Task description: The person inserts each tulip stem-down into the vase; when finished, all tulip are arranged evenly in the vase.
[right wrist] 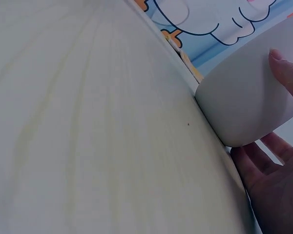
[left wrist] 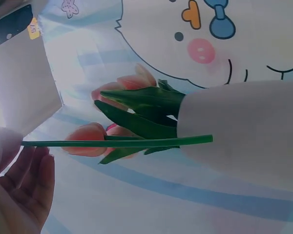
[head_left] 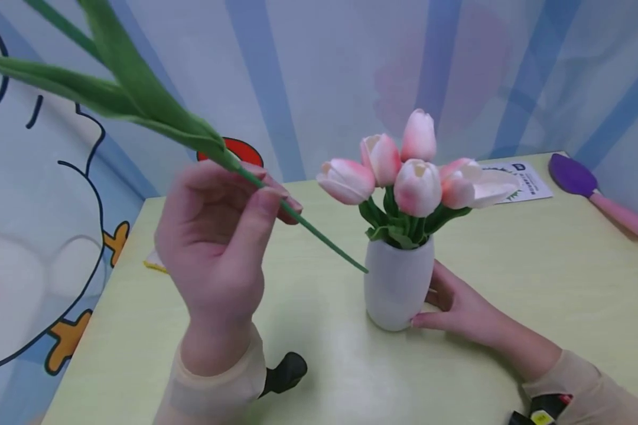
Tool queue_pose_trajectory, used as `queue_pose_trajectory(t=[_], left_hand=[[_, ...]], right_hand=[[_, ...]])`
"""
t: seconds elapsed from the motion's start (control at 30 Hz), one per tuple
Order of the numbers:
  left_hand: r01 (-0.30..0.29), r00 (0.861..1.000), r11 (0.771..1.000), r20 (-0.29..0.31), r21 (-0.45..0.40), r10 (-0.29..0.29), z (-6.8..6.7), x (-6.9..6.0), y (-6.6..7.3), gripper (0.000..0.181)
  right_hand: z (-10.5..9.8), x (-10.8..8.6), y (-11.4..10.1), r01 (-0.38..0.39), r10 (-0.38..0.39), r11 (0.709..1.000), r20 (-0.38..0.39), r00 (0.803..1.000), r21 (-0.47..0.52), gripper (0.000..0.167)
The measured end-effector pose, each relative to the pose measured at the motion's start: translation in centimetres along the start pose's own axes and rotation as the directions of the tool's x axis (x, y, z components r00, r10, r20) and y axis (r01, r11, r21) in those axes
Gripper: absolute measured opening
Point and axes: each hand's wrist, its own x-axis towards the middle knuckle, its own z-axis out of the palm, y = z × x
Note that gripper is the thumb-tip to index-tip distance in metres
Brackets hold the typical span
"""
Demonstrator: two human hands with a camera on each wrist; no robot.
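My left hand pinches the thin green stem of an artificial tulip between thumb and fingers. Long green leaves rise from it to the upper left; its bloom lies outside the head view. In that view the stem's lower end overlaps the side of a white vase, below the rim; I cannot tell if they touch. Several pink-and-white tulips stand in the upright vase. Low on the vase's right side, my right hand grips it, the thumb in front and the other fingers partly hidden behind.
A purple spatula with a pink handle lies at the table's right back edge. Behind the tulips is a printed white card. A small yellow-edged item is partly hidden behind my left hand. A cartoon-printed curtain borders the table.
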Motion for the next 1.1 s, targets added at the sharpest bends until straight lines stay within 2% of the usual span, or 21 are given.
queue_pose_trajectory(t=[0.2,0.5,0.63,0.8,1.1], left_hand=[[-0.09,0.99,0.993,-0.113,-0.076,0.081,0.02,0.41,0.61,0.017],[-0.163,0.97,0.976,-0.202,-0.145,0.132,-0.25,0.19,0.48,0.023],[-0.18,0.965,0.974,-0.217,-0.14,0.147,-0.05,0.25,0.33,0.025],[-0.184,0.967,0.975,-0.204,-0.128,0.156,0.18,0.28,0.06,0.025],[-0.202,0.962,0.978,-0.198,-0.052,0.188,0.34,0.16,-0.07,0.024]], right_hand=[[0.31,0.12,-0.12,-0.014,0.014,1.0,-0.003,1.0,-0.012,0.099],[0.35,-0.1,-0.22,0.017,-0.017,1.0,0.007,1.0,-0.013,0.096],[0.28,-0.21,-0.25,0.029,-0.029,0.999,-0.004,1.0,-0.019,0.097],[0.22,-0.31,-0.16,0.031,-0.031,0.999,-0.021,0.999,-0.028,0.095],[0.42,-0.53,-0.06,0.012,-0.014,0.999,-0.036,0.999,-0.045,0.091]])
